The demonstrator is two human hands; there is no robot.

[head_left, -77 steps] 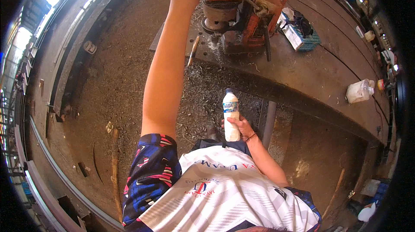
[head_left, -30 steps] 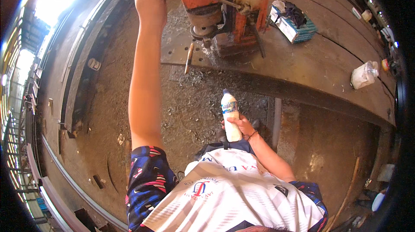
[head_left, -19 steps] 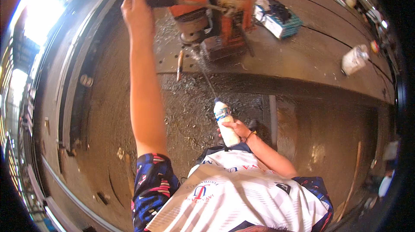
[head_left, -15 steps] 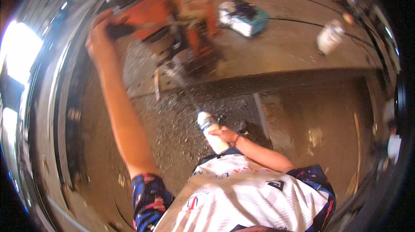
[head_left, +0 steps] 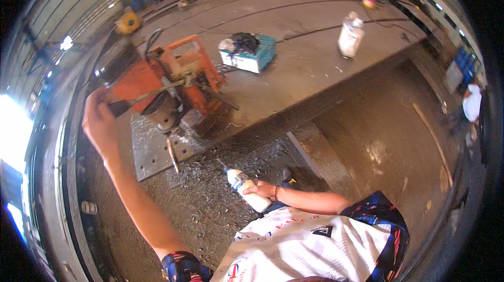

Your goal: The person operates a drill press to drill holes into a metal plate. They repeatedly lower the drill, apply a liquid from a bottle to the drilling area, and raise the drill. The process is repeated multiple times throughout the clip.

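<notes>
An orange magnetic drill press (head_left: 128,83) stands on a steel plate at the left. My left hand (head_left: 100,122) is closed around the black grip of its feed lever (head_left: 119,107), arm stretched out. Under the drill's chuck, wet-looking metal shavings lie on a plate drilled with holes (head_left: 144,148). Close to my body, my right hand (head_left: 262,190) grips a white squeeze bottle (head_left: 240,181) with a blue label. Its thin nozzle tilts up toward the drill. A slim stick-like piece (head_left: 172,156) rests at the plate's front edge.
A teal and white box (head_left: 257,57) with a black cloth on top sits beyond the drill. Farther right stands a cloudy plastic bottle (head_left: 350,35). Shavings litter the ground (head_left: 210,219) below the plate's edge. A person in white (head_left: 471,103) is at the far right.
The view has shifted, so the drill sits lower and more to the left. A pale streak between the bottle tip and the drill no longer shows. Both hands keep their holds.
</notes>
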